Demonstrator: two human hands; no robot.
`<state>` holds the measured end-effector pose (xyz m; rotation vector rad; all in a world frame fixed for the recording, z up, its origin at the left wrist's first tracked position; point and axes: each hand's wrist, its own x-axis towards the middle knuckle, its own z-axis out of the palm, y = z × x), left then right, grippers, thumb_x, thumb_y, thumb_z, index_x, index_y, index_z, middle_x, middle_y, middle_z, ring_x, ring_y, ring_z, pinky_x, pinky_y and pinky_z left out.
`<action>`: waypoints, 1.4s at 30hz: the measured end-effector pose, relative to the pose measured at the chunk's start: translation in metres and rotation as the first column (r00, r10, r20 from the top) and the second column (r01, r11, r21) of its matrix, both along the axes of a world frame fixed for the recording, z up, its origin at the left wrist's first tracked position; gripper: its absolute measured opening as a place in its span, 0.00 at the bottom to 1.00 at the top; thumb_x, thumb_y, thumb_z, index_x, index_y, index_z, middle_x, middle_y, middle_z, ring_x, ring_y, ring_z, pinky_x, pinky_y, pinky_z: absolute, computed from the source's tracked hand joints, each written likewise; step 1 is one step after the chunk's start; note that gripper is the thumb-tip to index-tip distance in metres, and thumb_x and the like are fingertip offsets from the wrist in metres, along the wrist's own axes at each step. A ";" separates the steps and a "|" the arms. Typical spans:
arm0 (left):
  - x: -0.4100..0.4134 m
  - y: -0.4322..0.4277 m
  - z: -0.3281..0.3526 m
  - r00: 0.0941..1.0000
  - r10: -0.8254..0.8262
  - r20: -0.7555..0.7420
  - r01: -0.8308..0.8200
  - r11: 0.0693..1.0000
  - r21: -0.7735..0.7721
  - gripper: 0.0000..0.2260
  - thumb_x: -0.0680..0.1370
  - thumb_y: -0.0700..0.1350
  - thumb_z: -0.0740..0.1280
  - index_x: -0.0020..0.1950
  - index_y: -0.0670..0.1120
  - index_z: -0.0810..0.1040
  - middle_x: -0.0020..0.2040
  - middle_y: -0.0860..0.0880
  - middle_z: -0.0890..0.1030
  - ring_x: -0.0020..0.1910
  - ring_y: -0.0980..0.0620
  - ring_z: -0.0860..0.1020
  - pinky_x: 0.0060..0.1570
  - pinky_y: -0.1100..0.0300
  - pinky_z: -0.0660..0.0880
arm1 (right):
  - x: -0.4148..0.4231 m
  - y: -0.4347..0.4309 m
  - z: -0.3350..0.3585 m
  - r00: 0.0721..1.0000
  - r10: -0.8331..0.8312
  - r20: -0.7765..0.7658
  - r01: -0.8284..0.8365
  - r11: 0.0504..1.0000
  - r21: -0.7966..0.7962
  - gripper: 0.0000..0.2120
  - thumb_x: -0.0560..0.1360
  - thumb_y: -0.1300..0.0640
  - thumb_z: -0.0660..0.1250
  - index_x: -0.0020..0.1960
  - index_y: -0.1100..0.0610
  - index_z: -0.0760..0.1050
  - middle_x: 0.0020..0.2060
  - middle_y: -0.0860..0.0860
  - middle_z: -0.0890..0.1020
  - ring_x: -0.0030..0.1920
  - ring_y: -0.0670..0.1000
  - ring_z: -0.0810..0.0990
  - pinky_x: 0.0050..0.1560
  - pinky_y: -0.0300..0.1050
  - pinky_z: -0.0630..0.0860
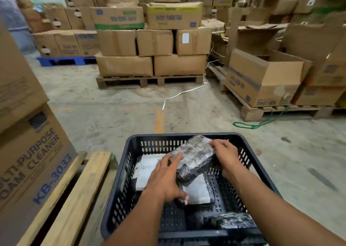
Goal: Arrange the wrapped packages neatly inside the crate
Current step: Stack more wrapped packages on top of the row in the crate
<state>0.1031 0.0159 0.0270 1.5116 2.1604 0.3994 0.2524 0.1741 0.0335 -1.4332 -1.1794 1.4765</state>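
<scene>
A black slotted plastic crate (119,172) sits on the floor just below me. Both hands hold one black package wrapped in clear film (194,157), tilted above the crate's middle. My left hand (164,178) grips its near left edge, and my right hand (224,154) grips its far right end. Under it lie two flat packages with white labels, one at the far left (148,169) and one in the middle (198,191). Another dark wrapped package (230,220) lies at the crate's near right corner.
A light wooden pallet (78,191) with a "KB-3033" foam cleaner box (31,167) stands at my left. Pallets stacked with cardboard boxes (149,39) fill the back and right. A white strap (179,94) and a green cord (258,124) lie on the concrete floor.
</scene>
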 end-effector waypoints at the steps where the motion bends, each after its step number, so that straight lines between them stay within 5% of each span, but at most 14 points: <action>1: -0.004 -0.004 0.001 0.998 0.018 -0.062 -0.013 0.997 0.079 0.54 0.68 0.53 0.81 0.83 0.61 0.48 0.84 0.52 0.51 0.81 0.46 0.57 0.77 0.44 0.62 | -0.005 -0.003 0.002 0.998 0.026 -0.059 -0.030 0.997 -0.068 0.04 0.74 0.57 0.73 0.48 0.55 0.82 0.39 0.55 0.86 0.37 0.55 0.85 0.41 0.56 0.86; 4: -0.019 -0.014 0.005 0.993 0.086 -0.082 -0.059 0.957 0.284 0.39 0.73 0.48 0.77 0.80 0.60 0.63 0.77 0.55 0.69 0.72 0.52 0.71 0.71 0.50 0.70 | -0.013 -0.010 0.007 0.979 0.170 -0.109 -0.183 0.976 -0.119 0.09 0.76 0.52 0.72 0.51 0.57 0.79 0.36 0.55 0.85 0.31 0.54 0.84 0.27 0.47 0.81; 6: -0.027 -0.017 0.010 0.967 0.166 0.192 -0.220 0.923 0.315 0.35 0.71 0.46 0.80 0.75 0.59 0.71 0.68 0.56 0.78 0.62 0.55 0.77 0.64 0.54 0.74 | -0.014 -0.011 0.008 0.952 0.286 -0.105 -0.295 0.952 -0.076 0.14 0.77 0.43 0.70 0.51 0.54 0.79 0.37 0.52 0.85 0.34 0.53 0.83 0.29 0.44 0.77; 9: -0.039 -0.017 0.017 0.738 0.190 0.648 -0.411 0.888 0.207 0.22 0.71 0.41 0.81 0.63 0.52 0.81 0.60 0.51 0.86 0.55 0.55 0.84 0.57 0.59 0.79 | -0.011 -0.011 0.007 0.921 0.389 -0.025 -0.388 0.920 0.050 0.18 0.74 0.36 0.70 0.55 0.48 0.83 0.50 0.44 0.86 0.49 0.45 0.81 0.45 0.45 0.74; 11: -0.044 -0.018 0.023 0.580 0.201 0.790 -0.479 0.868 0.131 0.15 0.73 0.41 0.79 0.59 0.49 0.83 0.55 0.49 0.88 0.50 0.54 0.87 0.48 0.62 0.81 | -0.009 -0.012 0.000 0.911 0.404 -0.084 -0.402 0.915 0.038 0.18 0.73 0.39 0.73 0.59 0.47 0.82 0.56 0.46 0.86 0.54 0.45 0.82 0.53 0.49 0.74; 13: -0.045 -0.019 0.030 0.459 0.217 0.861 -0.537 0.840 0.075 0.13 0.75 0.45 0.77 0.59 0.49 0.84 0.52 0.50 0.89 0.48 0.54 0.87 0.43 0.59 0.81 | -0.009 -0.013 -0.008 0.893 0.395 -0.217 -0.407 0.913 -0.011 0.18 0.74 0.45 0.75 0.61 0.50 0.80 0.56 0.51 0.87 0.52 0.52 0.87 0.51 0.54 0.81; 18: -0.046 -0.017 0.038 0.329 0.239 0.914 -0.652 0.758 0.036 0.14 0.75 0.54 0.76 0.58 0.52 0.83 0.54 0.50 0.88 0.50 0.51 0.85 0.46 0.55 0.80 | -0.018 -0.018 -0.008 0.911 0.329 -0.248 -0.335 0.942 0.020 0.18 0.72 0.45 0.77 0.56 0.53 0.80 0.50 0.55 0.89 0.47 0.56 0.89 0.46 0.59 0.86; 22: -0.043 -0.020 0.033 0.361 0.223 0.906 -0.612 0.789 0.050 0.48 0.68 0.55 0.82 0.81 0.50 0.62 0.75 0.47 0.74 0.71 0.44 0.74 0.71 0.41 0.70 | -0.026 -0.022 -0.005 0.931 0.301 -0.209 -0.307 0.952 0.004 0.20 0.72 0.44 0.78 0.55 0.56 0.78 0.44 0.55 0.90 0.41 0.57 0.89 0.40 0.58 0.86; 24: -0.045 -0.024 0.035 0.350 0.227 0.909 -0.596 0.803 0.029 0.54 0.62 0.55 0.85 0.82 0.51 0.60 0.77 0.45 0.71 0.74 0.41 0.71 0.73 0.38 0.67 | -0.024 -0.021 -0.003 0.920 0.344 -0.187 -0.351 0.936 -0.009 0.22 0.71 0.46 0.78 0.59 0.56 0.78 0.48 0.58 0.89 0.44 0.59 0.88 0.45 0.62 0.85; 29: -0.050 -0.026 0.041 0.315 0.204 0.927 -0.556 0.831 0.006 0.46 0.59 0.53 0.86 0.74 0.52 0.74 0.64 0.43 0.84 0.62 0.39 0.82 0.65 0.37 0.76 | -0.013 -0.012 0.024 0.791 0.539 -0.291 -0.558 0.830 0.021 0.28 0.63 0.54 0.84 0.61 0.46 0.82 0.49 0.61 0.89 0.42 0.61 0.87 0.42 0.57 0.86; 36: -0.047 -0.013 0.034 0.195 0.276 0.941 -0.743 0.668 -0.042 0.23 0.71 0.46 0.81 0.63 0.56 0.79 0.56 0.47 0.85 0.50 0.45 0.85 0.39 0.50 0.84 | -0.022 -0.029 0.006 0.867 0.250 -0.430 -0.283 0.959 -0.012 0.16 0.70 0.61 0.79 0.55 0.59 0.79 0.44 0.59 0.89 0.43 0.58 0.88 0.46 0.57 0.85; 42: -0.056 -0.012 0.038 0.181 0.210 0.961 -0.724 0.689 -0.014 0.23 0.70 0.38 0.80 0.63 0.51 0.83 0.56 0.44 0.87 0.50 0.45 0.87 0.44 0.50 0.84 | -0.006 -0.020 0.028 0.773 0.589 -0.234 -0.615 0.787 -0.049 0.31 0.60 0.58 0.85 0.60 0.50 0.77 0.47 0.61 0.89 0.39 0.61 0.86 0.35 0.52 0.84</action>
